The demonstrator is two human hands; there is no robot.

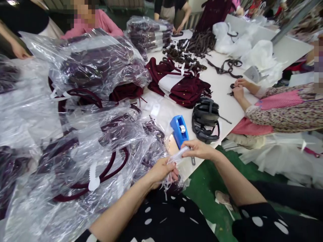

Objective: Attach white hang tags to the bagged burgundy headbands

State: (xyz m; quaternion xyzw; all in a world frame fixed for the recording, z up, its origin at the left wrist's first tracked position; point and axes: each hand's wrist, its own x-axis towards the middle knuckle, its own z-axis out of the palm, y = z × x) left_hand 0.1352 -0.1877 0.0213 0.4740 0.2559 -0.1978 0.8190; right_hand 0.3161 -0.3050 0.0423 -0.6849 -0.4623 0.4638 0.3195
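Observation:
In front of my body, near the table edge, my left hand (164, 171) is closed round a bunch of translucent white plastic strips (178, 155). Thin loose ends dangle below its fingers. The fingers of my right hand (198, 150) pinch the upper end of the same bunch. Just beyond the hands stands a blue tape dispenser (179, 129), partly behind my right fingers. Left of my hands lie dark maroon bags in clear plastic wrapping (118, 131). One wrapped bag has maroon handles (108, 171) and a white tag (94, 178).
A black headset (205, 119) lies right of the dispenser. Behind it are folded maroon garments or bags (176, 82), dark straps (191, 47) and wrapped stacks (150, 33). A co-worker's hands (239, 90) work at the right edge. The green floor (207, 191) shows below.

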